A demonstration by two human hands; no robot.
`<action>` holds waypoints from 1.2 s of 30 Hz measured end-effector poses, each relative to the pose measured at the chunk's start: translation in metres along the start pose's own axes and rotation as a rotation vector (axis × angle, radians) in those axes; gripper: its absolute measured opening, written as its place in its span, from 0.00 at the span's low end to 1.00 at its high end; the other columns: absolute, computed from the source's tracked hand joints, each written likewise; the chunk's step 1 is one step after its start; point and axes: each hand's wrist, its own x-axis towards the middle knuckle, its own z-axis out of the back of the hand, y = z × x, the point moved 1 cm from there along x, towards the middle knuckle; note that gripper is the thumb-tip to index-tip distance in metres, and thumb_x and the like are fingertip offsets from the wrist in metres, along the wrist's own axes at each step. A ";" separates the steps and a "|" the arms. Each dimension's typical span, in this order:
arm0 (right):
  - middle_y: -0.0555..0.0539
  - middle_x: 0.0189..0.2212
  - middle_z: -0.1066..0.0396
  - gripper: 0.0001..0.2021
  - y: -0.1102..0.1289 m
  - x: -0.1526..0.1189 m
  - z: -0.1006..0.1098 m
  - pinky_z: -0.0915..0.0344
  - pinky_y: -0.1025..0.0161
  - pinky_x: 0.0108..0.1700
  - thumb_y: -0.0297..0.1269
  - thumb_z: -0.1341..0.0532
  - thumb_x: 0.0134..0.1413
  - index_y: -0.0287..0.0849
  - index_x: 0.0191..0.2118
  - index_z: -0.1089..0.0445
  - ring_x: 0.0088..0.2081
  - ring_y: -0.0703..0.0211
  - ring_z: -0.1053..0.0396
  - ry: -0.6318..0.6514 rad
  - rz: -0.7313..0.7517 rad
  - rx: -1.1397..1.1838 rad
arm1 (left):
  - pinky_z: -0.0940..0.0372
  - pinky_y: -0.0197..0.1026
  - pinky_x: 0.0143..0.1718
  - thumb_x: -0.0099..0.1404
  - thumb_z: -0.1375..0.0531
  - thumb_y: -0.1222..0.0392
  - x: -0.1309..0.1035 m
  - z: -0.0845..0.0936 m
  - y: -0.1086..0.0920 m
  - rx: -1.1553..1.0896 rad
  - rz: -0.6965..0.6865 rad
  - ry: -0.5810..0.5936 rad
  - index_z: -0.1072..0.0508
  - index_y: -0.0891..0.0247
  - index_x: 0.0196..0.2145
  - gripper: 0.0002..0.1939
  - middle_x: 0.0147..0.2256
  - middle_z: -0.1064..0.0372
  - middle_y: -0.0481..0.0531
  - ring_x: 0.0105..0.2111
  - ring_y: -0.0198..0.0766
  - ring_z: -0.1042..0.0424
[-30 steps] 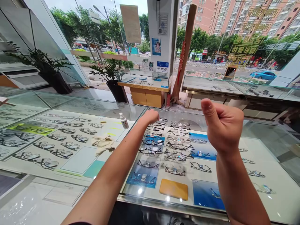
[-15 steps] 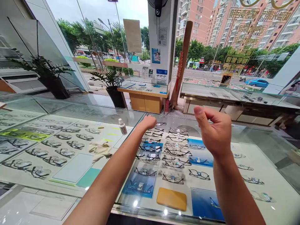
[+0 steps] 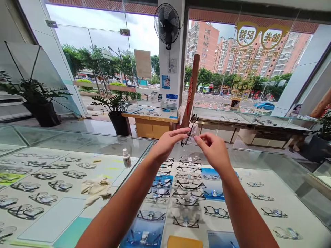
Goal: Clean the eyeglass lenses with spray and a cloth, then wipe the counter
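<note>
Your left hand [image 3: 168, 143] pinches a pair of glasses [image 3: 190, 131], steeply tilted, above the far side of the glass counter [image 3: 307, 217]. Your right hand [image 3: 216, 150] curls just beside the lenses; whether its grip pinches anything cannot be told. Slack left fingers could drop the pair; a stray right fingertip could smudge a lens.
</note>
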 end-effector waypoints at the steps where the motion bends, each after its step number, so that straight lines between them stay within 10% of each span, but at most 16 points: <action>1: 0.55 0.20 0.38 0.18 0.003 -0.002 0.000 0.47 0.62 0.29 0.56 0.34 0.64 0.45 0.35 0.23 0.24 0.61 0.41 -0.009 0.005 0.038 | 0.45 0.53 0.69 0.61 0.30 0.53 -0.010 -0.009 -0.008 -0.040 -0.018 0.023 0.15 0.55 0.52 0.21 0.56 0.20 0.55 0.61 0.49 0.29; 10: 0.55 0.23 0.35 0.12 0.017 -0.015 0.006 0.46 0.62 0.29 0.48 0.34 0.64 0.44 0.39 0.22 0.24 0.62 0.41 -0.132 0.080 0.151 | 0.49 0.54 0.73 0.63 0.30 0.55 -0.044 -0.034 -0.030 -0.099 -0.096 0.074 0.16 0.53 0.53 0.20 0.60 0.23 0.52 0.66 0.51 0.33; 25: 0.52 0.27 0.33 0.09 0.020 -0.012 0.014 0.42 0.63 0.32 0.42 0.37 0.65 0.43 0.36 0.27 0.29 0.60 0.39 0.065 0.198 0.170 | 0.38 0.53 0.61 0.60 0.27 0.51 -0.025 -0.023 -0.016 0.019 -0.199 -0.058 0.17 0.59 0.37 0.12 0.50 0.21 0.56 0.54 0.48 0.26; 36: 0.51 0.22 0.26 0.12 0.012 -0.010 0.019 0.40 0.62 0.29 0.48 0.40 0.68 0.44 0.40 0.28 0.20 0.59 0.33 0.005 0.011 0.059 | 0.36 0.49 0.58 0.64 0.32 0.49 -0.017 -0.018 -0.010 0.155 -0.242 -0.060 0.23 0.60 0.33 0.12 0.48 0.20 0.56 0.52 0.46 0.25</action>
